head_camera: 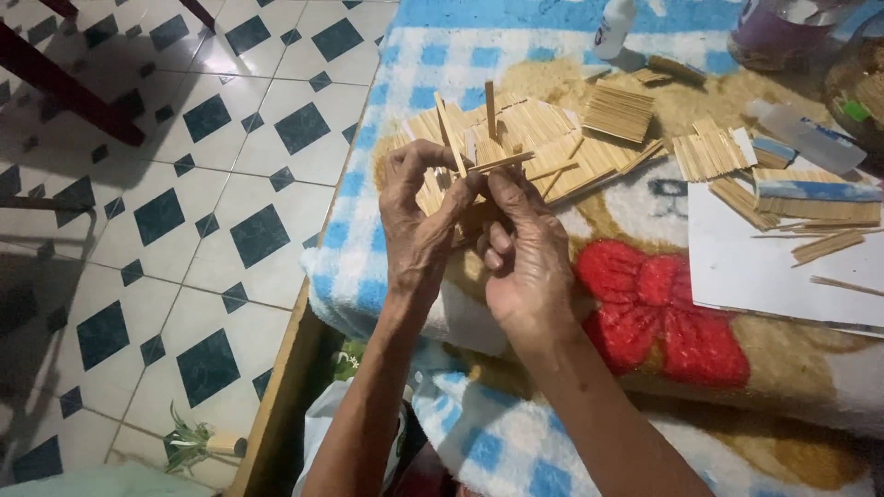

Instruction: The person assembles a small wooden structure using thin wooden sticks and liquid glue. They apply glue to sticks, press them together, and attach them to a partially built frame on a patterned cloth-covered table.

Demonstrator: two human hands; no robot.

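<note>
head view: left hand (pixel 419 216) and right hand (pixel 525 253) meet at frame centre, both pinching a small stick assembly (pixel 479 161) of thin wooden sticks, one upright, one crosswise. l fingers curl round the upright piece, r thumb and forefinger nip the cross stick; other r fingers folded. assembly is held in air above the stick pile (pixel 552 138) on the patterned blanket (pixel 663 313).

risk: joint looks loose, so too much squeeze could snap or twist a stick. a slip would drop it into the pile. glue bottle (pixel 612 26) at top and white paper sheet (pixel 764 267) at right sit nr the flat stick panels (pixel 709 152); an elbow sweep could knock them. tiled floor (pixel 184 184) at left: pieces falling off the edge get lost.
</note>
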